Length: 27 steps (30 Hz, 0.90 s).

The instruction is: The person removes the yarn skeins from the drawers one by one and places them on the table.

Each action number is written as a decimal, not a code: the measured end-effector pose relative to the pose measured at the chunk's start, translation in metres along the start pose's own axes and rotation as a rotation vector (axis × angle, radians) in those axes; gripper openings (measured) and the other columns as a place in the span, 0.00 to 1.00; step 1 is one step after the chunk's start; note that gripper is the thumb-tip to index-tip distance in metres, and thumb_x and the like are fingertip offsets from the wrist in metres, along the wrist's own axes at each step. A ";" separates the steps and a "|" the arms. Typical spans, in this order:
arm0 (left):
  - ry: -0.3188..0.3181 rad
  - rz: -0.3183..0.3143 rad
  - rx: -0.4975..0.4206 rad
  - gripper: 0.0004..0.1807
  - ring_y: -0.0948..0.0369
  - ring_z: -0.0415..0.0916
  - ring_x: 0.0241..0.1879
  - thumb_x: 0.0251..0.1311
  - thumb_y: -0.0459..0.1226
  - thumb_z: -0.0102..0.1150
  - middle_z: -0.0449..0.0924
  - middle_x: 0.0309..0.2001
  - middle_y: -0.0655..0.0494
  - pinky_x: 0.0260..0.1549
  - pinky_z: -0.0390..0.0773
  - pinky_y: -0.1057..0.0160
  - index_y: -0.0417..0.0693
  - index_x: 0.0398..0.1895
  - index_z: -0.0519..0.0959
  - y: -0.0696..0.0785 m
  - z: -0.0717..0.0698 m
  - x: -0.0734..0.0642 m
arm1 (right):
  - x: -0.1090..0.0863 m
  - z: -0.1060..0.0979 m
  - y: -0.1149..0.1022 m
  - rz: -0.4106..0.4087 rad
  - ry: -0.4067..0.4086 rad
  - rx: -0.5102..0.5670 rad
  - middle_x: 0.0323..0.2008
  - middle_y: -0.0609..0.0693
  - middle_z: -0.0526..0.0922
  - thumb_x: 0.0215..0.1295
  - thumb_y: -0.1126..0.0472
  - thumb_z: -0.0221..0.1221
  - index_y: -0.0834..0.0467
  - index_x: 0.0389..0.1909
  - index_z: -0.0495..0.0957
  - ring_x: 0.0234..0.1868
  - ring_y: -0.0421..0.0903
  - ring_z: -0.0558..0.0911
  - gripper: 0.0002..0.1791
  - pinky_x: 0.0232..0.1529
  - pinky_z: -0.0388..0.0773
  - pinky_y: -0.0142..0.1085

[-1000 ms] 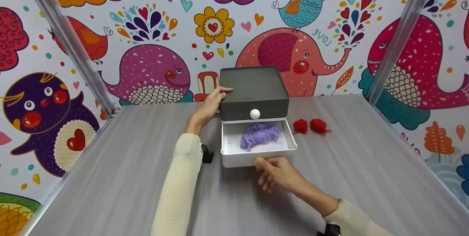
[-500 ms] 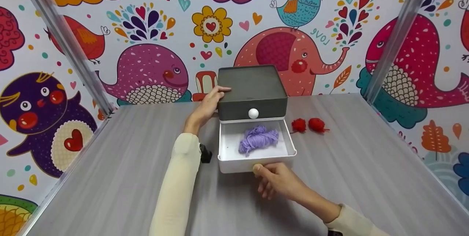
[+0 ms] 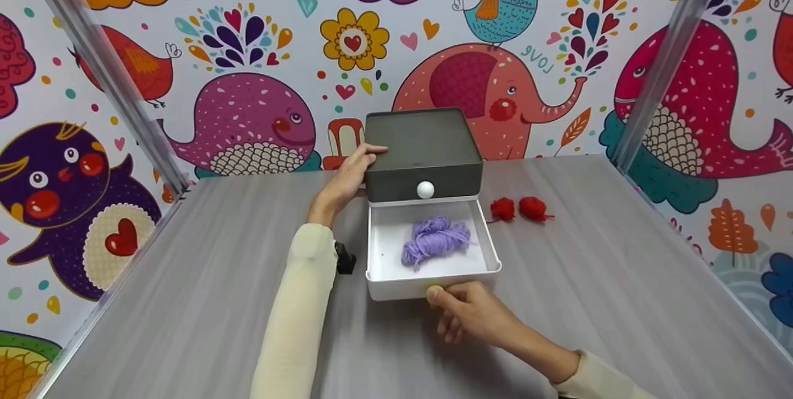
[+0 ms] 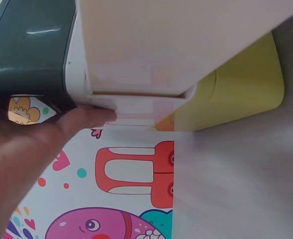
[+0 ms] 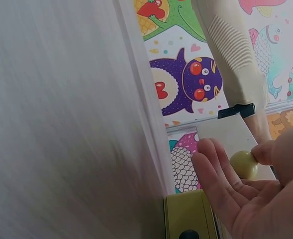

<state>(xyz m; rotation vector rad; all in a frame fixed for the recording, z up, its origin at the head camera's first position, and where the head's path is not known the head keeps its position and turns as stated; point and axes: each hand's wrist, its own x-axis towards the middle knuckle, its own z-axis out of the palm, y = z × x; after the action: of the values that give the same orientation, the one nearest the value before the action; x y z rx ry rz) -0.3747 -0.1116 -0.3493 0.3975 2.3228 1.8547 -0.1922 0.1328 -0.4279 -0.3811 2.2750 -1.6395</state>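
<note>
A small drawer cabinet point(image 3: 424, 139) has a dark green top section and a white drawer point(image 3: 433, 289) pulled out below it. In that drawer lies a skein of purple yarn point(image 3: 435, 241). My right hand point(image 3: 480, 312) pinches the drawer's yellow-green knob point(image 5: 244, 165) between thumb and finger, the other fingers extended beneath. My left hand point(image 3: 347, 179) rests against the cabinet's left side, one finger over the top edge. In the left wrist view a finger or thumb point(image 4: 94, 117) lies along the white section.
Two red yarn balls, one nearer point(image 3: 502, 209) and one farther right point(image 3: 534, 208), lie right of the cabinet. A yellow-green bottom drawer point(image 4: 245, 82) sits beneath the white one. The grey table point(image 3: 248, 275) meets patterned walls at the back and sides.
The white drawer has slid farther out toward me with my right hand on its knob, and the purple yarn has come along. My left hand keeps its place on the cabinet.
</note>
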 end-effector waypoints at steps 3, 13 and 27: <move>-0.003 -0.004 0.004 0.22 0.51 0.76 0.52 0.78 0.42 0.31 0.68 0.64 0.43 0.51 0.79 0.50 0.56 0.69 0.68 -0.001 0.000 0.000 | -0.002 0.001 0.001 0.009 -0.005 -0.009 0.23 0.59 0.86 0.73 0.45 0.55 0.69 0.41 0.82 0.19 0.42 0.82 0.27 0.23 0.83 0.44; -0.016 -0.011 -0.018 0.22 0.49 0.76 0.54 0.79 0.43 0.31 0.67 0.65 0.43 0.53 0.78 0.49 0.56 0.69 0.68 -0.001 -0.003 0.000 | -0.006 0.002 0.003 0.004 -0.036 -0.027 0.23 0.60 0.86 0.74 0.46 0.54 0.67 0.39 0.82 0.19 0.42 0.81 0.25 0.24 0.83 0.46; 0.002 -0.014 -0.017 0.22 0.52 0.78 0.50 0.78 0.42 0.32 0.70 0.62 0.42 0.49 0.79 0.53 0.55 0.69 0.68 0.000 0.001 0.000 | -0.013 -0.014 -0.024 -0.085 0.009 -0.339 0.11 0.54 0.76 0.71 0.43 0.57 0.56 0.24 0.83 0.12 0.37 0.71 0.23 0.13 0.67 0.32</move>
<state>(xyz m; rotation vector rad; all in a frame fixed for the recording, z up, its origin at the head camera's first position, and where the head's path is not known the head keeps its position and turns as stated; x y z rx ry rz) -0.3749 -0.1110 -0.3492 0.3772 2.3039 1.8678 -0.1846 0.1425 -0.3993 -0.5546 2.5787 -1.2900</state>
